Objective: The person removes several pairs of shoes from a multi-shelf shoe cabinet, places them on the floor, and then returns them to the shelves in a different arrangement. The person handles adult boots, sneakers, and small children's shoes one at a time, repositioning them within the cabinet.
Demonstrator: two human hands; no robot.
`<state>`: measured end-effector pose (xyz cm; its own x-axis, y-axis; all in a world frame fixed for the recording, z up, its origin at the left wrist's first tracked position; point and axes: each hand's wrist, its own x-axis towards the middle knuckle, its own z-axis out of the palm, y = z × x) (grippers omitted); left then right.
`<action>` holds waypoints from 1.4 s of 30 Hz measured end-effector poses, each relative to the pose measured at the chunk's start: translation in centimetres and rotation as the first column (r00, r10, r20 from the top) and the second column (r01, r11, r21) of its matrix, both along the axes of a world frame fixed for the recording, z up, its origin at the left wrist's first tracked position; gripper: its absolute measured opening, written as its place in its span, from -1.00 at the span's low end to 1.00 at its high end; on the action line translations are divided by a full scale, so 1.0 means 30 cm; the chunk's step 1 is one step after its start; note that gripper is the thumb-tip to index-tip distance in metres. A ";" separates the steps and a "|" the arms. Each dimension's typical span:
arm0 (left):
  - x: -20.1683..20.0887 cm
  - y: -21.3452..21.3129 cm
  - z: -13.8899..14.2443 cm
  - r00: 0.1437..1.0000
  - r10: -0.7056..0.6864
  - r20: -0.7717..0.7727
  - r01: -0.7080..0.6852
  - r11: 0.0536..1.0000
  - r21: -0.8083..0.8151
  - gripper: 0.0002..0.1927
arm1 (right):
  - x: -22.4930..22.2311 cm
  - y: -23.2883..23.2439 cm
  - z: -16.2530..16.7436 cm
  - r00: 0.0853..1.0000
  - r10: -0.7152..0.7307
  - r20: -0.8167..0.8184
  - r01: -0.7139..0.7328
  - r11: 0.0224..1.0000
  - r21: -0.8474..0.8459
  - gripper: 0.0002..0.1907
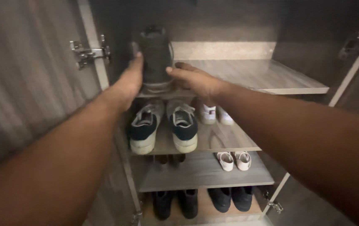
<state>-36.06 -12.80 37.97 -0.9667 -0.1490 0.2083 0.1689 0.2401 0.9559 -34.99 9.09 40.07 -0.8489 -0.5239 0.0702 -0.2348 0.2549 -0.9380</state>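
A dark grey shoe (156, 56) with a pale sole stands at the left end of the top shelf (271, 81) of an open shoe cabinet. My left hand (127, 83) presses against its left side. My right hand (196, 79) grips its right side, thumb on the shoe. Both arms reach forward into the cabinet.
On the shelf below stand a navy and white pair of sneakers (165, 125) and white shoes (213, 114) behind them. Lower down are small white shoes (234, 160) and dark shoes (225, 199) at the bottom. Open doors with hinges (87, 53) flank both sides.
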 end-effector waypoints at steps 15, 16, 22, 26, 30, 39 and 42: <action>-0.058 -0.027 -0.021 0.997 -0.073 0.009 0.070 0.979 0.190 -0.14 | 0.016 -0.067 -0.021 0.997 0.046 0.063 -0.047 0.999 0.018 0.04; -0.036 -0.039 -0.022 0.997 -0.073 0.032 0.067 0.984 0.163 -0.13 | 0.027 -0.068 -0.018 0.995 0.035 0.091 -0.039 0.998 0.044 0.04; 0.007 -0.045 -0.011 0.986 -0.096 0.134 0.091 0.995 0.044 -0.12 | 0.067 -0.034 -0.001 0.995 0.098 0.012 -0.099 0.992 0.077 0.09; 0.013 -0.054 -0.010 0.977 -0.212 0.020 0.211 0.976 0.061 -0.13 | 0.108 -0.031 0.014 0.999 0.046 0.009 -0.046 0.991 0.127 0.07; 0.061 -0.051 0.027 0.982 -0.116 0.151 0.113 0.993 0.030 -0.13 | 0.175 -0.040 0.053 0.985 0.152 -0.080 -0.134 0.971 0.198 0.10; 0.155 0.011 0.008 0.979 -0.140 0.147 0.129 0.989 0.078 -0.14 | 0.223 0.033 0.035 0.980 0.103 -0.168 -0.062 0.971 0.233 0.05; 0.119 0.016 -0.019 0.985 -0.167 0.049 0.162 0.982 0.098 -0.17 | 0.205 0.039 0.013 0.980 0.114 -0.165 -0.091 0.986 0.142 0.06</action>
